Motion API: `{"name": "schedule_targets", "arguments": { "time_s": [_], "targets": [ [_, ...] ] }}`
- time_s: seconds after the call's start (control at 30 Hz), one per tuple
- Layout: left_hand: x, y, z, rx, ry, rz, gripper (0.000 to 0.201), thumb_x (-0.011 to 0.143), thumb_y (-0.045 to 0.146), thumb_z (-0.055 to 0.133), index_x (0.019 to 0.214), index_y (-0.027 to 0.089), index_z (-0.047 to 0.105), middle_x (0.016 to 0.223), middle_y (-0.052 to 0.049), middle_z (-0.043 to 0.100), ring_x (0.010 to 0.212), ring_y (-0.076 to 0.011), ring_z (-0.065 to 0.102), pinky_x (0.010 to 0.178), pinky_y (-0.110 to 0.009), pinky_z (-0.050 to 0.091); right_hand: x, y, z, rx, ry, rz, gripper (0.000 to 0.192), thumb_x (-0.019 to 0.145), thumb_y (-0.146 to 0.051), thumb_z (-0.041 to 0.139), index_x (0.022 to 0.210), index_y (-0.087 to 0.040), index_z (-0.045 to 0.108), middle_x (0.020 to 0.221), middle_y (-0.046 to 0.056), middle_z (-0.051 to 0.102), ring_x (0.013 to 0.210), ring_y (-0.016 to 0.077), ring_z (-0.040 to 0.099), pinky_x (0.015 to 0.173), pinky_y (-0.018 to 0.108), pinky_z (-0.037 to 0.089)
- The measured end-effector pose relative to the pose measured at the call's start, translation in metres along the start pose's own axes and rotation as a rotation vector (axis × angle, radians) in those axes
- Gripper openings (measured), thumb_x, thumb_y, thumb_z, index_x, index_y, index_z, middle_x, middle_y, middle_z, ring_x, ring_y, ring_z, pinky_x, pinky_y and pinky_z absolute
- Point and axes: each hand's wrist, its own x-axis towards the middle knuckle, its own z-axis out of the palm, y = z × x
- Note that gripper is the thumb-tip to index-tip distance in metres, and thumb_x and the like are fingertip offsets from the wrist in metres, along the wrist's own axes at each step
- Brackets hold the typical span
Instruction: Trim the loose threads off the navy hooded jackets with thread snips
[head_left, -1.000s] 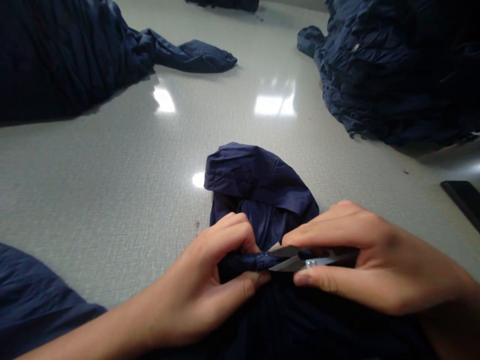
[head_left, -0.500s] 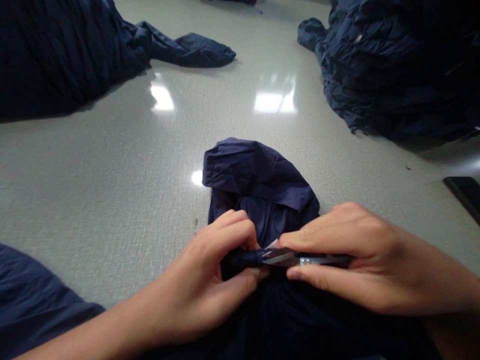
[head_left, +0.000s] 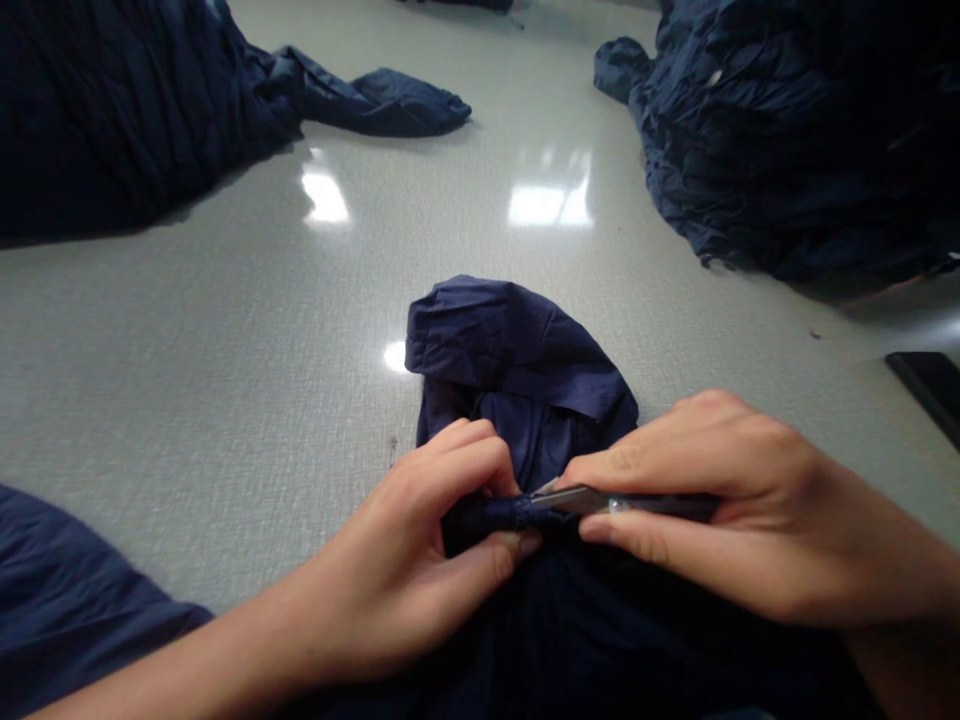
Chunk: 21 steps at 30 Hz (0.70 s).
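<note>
A dark navy garment (head_left: pixel 517 340) lies before me, its far end spread on the table and the rest bunched toward me. My left hand (head_left: pixel 442 530) is closed on a folded seam of it, pinched between thumb and fingers. Thread snips (head_left: pixel 574 498) with short metal blades are in my right hand (head_left: pixel 705 500), squeezed between thumb and fingers. The blade tips touch the seam right beside my left fingertips. Whether a thread lies between the blades I cannot tell.
Navy cloth heaps lie at the far left (head_left: pixel 112 120) and far right (head_left: pixel 795 140) of the shiny grey table (head_left: pixel 247 330). More navy cloth (head_left: pixel 75 610) is at the near left. A black flat object (head_left: pixel 926 395) rests at the right edge.
The snips' blades have closed together at the seam, and my right hand has shifted slightly to the right. My left hand and the garment have stayed in place.
</note>
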Motion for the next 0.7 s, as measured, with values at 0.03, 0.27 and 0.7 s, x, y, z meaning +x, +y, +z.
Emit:
{"name": "schedule_targets", "arguments": {
  "time_s": [0.03, 0.27, 0.7],
  "targets": [
    [0.0, 0.0, 0.0, -0.001, 0.001, 0.009, 0.01, 0.097, 0.018, 0.063, 0.091, 0.021, 0.056, 0.093, 0.0, 0.061, 0.089, -0.0165, 0.058, 0.075, -0.03, 0.046, 0.0, 0.0, -0.002, 0.032, 0.038, 0.034, 0.009, 0.093, -0.024, 0.077, 0.085, -0.023, 0.079, 0.069, 0.0, 0.07, 0.06, 0.0152, 0.062, 0.056, 0.027, 0.043],
    [-0.003, -0.006, 0.001, 0.256, 0.127, 0.157, 0.012, 0.1, 0.025, 0.069, 0.102, 0.022, 0.057, 0.097, -0.001, 0.061, 0.09, -0.0178, 0.058, 0.076, -0.03, 0.046, 0.01, 0.002, -0.006, 0.004, -0.162, 0.2, 0.022, 0.082, -0.028, 0.084, 0.083, -0.02, 0.063, 0.069, -0.005, 0.058, 0.059, 0.0102, 0.049, 0.052, 0.022, 0.032],
    [-0.075, 0.036, 0.023, 0.977, 0.08, 0.44, 0.034, 0.106, 0.018, 0.048, 0.138, 0.015, 0.06, 0.127, -0.015, 0.07, 0.105, -0.0251, 0.071, 0.08, -0.032, 0.062, -0.055, 0.002, 0.036, -0.474, -0.149, 0.063, 0.012, 0.088, -0.008, 0.06, 0.088, -0.02, 0.061, 0.073, -0.002, 0.064, 0.069, 0.0158, 0.058, 0.109, 0.043, 0.042]
  ]
}}
